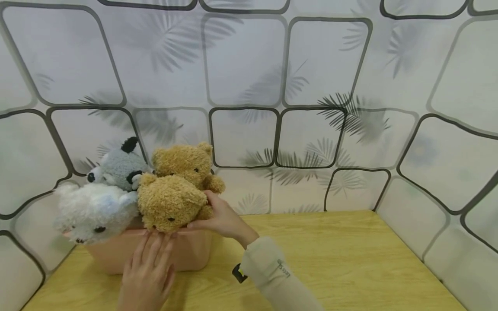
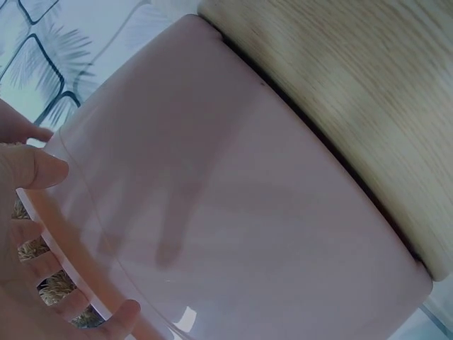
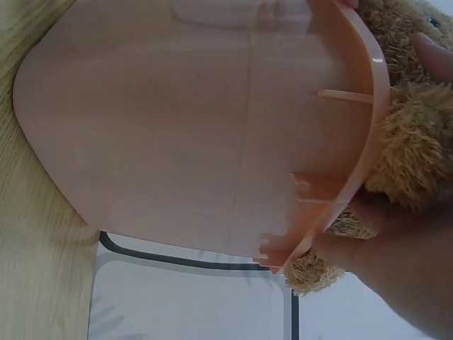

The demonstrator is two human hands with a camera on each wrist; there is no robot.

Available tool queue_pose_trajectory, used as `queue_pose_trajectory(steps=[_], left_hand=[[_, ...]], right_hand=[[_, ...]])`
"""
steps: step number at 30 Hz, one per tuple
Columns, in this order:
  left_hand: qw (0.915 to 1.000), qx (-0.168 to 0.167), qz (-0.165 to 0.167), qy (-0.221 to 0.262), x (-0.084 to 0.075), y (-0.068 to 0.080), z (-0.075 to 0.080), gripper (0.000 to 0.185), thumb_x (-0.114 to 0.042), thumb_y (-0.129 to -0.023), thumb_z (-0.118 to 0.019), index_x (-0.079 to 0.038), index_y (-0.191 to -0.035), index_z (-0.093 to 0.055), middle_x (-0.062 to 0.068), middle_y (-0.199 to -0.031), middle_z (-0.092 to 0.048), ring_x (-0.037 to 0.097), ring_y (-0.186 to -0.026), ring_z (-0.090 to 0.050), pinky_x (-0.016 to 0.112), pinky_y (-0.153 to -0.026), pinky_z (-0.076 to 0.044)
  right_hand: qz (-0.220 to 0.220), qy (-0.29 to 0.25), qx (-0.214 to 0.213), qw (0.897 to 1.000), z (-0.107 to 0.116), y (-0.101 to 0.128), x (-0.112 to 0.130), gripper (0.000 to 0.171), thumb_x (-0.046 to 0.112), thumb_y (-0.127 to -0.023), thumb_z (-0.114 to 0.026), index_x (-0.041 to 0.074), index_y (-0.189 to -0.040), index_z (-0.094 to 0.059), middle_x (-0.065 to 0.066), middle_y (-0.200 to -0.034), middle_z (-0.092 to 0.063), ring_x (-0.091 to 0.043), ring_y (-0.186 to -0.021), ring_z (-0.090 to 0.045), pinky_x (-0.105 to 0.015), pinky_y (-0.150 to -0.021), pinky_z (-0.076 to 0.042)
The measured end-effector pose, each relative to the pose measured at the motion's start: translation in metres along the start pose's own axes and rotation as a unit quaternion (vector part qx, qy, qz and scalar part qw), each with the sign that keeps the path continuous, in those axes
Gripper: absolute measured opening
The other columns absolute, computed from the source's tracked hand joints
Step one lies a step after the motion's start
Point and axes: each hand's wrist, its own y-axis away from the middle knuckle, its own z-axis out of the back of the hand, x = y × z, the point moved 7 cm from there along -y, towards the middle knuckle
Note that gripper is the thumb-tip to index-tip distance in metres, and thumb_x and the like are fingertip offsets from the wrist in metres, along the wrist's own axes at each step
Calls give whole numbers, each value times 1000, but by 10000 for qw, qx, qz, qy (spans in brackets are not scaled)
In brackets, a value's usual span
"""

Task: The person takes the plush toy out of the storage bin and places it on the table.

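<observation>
A pink plastic bin stands on the table, heaped with plush toys above its rim. At the front right sits a brown teddy bear, its face tilted down over the rim. My right hand holds this bear by its right side, thumb in front; in the right wrist view the bear's fur lies by the thumb. Straight fingers of my left hand rest against the bin's front rim, just under the bear's face. In the left wrist view, the fingertips of the left hand lie along the rim.
Behind the held bear is a second brown teddy bear. A grey-and-white plush with black ears and a fluffy white plush fill the bin's left side. Patterned walls enclose the wood-grain table, which extends to the right.
</observation>
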Motion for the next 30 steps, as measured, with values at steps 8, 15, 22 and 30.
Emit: queue_pose_trajectory(steps=[8,15,22,30], left_hand=[[10000,-3,23,-2,0,1,0,59,-42,-106,-22,-6,-140,-54,21,-138,-53,50,-124,-48,67,-61,-51],[9999,85,71,26,0,1,0,61,-44,-107,-18,-6,-140,-54,21,-137,-53,51,-123,-48,67,-61,-52],[9999,34,119,98,0,0,0,60,-43,-106,-21,-4,-133,-59,23,-132,-55,52,-122,-48,69,-64,-51],[9998,87,160,117,1,1,0,60,-43,-106,-23,-4,-132,-60,23,-130,-56,52,-121,-49,69,-62,-51]], right_hand=[[1097,-396,195,9930,-7,-8,8,82,4,-80,-85,12,-151,-44,0,-147,-53,-12,-132,-50,-33,-111,-39],[1190,-6,126,9928,-13,-15,13,87,9,-76,-89,16,-152,-47,3,-147,-54,-8,-133,-49,-32,-113,-35],[1078,1211,-525,9854,-13,-19,18,76,19,-77,-90,11,-145,-55,-4,-138,-63,-13,-124,-58,-27,-106,-43],[553,3611,-1068,9247,-13,-13,26,61,47,-84,-80,20,-136,-65,-7,-129,-67,-25,-117,-62,-39,-95,-54]])
